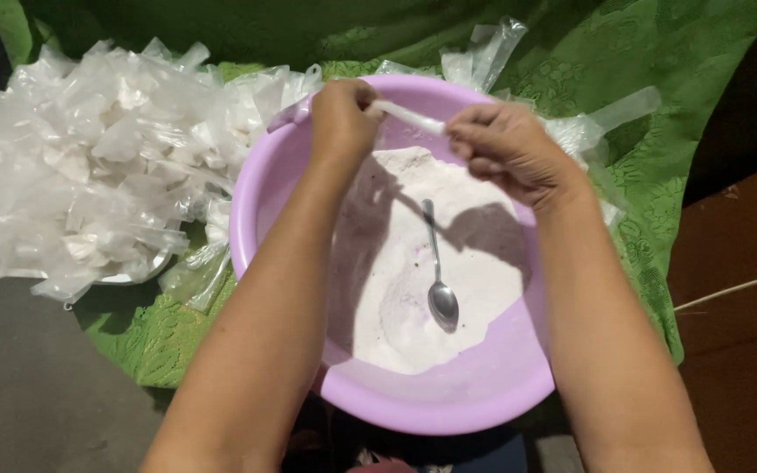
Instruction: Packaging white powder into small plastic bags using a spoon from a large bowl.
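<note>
Packet (406, 116), seemingly powder-filled, is pinched taut between closed left hand (342, 118) and right hand (505, 149).

Spoon (439, 278) on powder (413, 263) in basin (449, 398); bag pile (89, 166) left of it, on cloth (659, 175).

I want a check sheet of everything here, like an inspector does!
Surface: green patterned cloth on a grey floor.
Job's things: lilac basin of white powder; metal spoon lying in it; small powder-filled plastic bag stretched between both hands.
Clutter: pile of clear plastic bags at left, more behind the basin.
Grippers: left hand and right hand both pinch the bag.
Cables: thin white cord at right.
Surroundings: brown surface at right.
</note>
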